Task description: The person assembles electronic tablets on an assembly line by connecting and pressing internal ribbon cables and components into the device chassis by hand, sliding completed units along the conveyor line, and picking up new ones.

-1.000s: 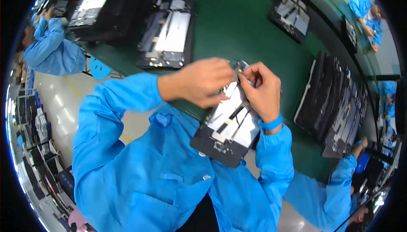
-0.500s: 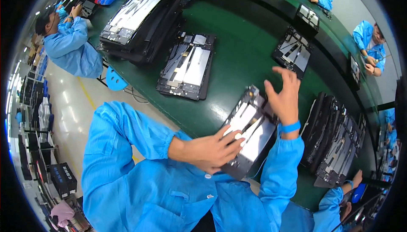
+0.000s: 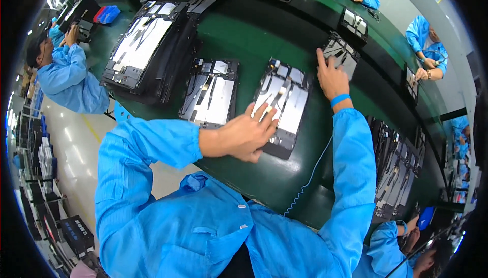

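Note:
In front of me lies an opened tablet (image 3: pixel 294 115), its silver battery cells and black frame facing up. My left hand (image 3: pixel 246 134) rests on its lower left part with fingers spread, gripping nothing. My right hand (image 3: pixel 333 77), a blue band around its wrist, reaches to another opened tablet (image 3: pixel 349 65) farther right. Its fingers are apart at that tablet's left side; whether they touch it, I cannot tell. A similar opened tablet (image 3: pixel 218 100) lies just left of the one under my left hand.
A tall stack of opened tablets (image 3: pixel 140 49) stands at the left, and leaning rows of them (image 3: pixel 396 176) at the right. A thin blue coiled cord (image 3: pixel 305 186) crosses the green table (image 3: pixel 244 39). Co-workers in blue sit around, one (image 3: pixel 76 77) at the left.
The tablet under my left hand has moved away from me, beside the left one, and turned more upright. My right hand has left it and reached farther out to another tablet.

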The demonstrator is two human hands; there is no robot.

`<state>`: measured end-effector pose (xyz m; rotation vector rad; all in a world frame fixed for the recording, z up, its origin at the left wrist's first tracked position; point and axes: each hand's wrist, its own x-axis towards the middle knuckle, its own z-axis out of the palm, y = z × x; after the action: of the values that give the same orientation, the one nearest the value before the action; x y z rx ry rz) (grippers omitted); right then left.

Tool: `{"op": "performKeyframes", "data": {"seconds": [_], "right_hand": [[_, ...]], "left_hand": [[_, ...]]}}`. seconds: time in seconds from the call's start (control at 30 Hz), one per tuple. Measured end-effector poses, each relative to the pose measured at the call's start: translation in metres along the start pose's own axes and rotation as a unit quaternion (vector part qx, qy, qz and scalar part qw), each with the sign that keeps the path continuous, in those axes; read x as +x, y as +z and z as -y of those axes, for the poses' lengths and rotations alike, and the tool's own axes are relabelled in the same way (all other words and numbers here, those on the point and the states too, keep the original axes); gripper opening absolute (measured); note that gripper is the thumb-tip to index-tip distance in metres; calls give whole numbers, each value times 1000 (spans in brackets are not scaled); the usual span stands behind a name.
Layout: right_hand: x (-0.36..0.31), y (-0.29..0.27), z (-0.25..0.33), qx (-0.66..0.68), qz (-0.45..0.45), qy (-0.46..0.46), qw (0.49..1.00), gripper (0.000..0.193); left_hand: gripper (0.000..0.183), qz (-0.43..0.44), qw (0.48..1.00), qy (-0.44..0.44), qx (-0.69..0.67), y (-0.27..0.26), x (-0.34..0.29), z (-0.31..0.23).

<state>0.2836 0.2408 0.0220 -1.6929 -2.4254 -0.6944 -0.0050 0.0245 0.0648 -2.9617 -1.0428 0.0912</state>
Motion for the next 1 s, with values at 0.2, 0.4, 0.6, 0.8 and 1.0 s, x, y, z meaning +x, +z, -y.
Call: {"op": "performKeyframes", "data": {"seconds": [0.2, 0.4, 0.6, 0.8, 1.0], "right_hand": [[-6, -7, -81, -73, 3, 33, 997, 61], [-66, -136, 30, 46, -20, 135, 990, 76], [-155, -208, 132, 262, -78, 2, 962, 83], [-160, -233, 232, 295, -123, -105, 942, 59], [-142, -199, 311, 265, -71, -236, 932, 56]], "left_hand": [[93, -73, 995, -46, 54, 14, 64, 75], [80, -5, 990, -138, 25, 10, 134, 165], [50, 83, 977, -179, 81, -30, 176, 225], [42, 19, 958, -274, 84, -119, 152, 277], [53, -63, 889, -452, 25, -97, 135, 400]]}}
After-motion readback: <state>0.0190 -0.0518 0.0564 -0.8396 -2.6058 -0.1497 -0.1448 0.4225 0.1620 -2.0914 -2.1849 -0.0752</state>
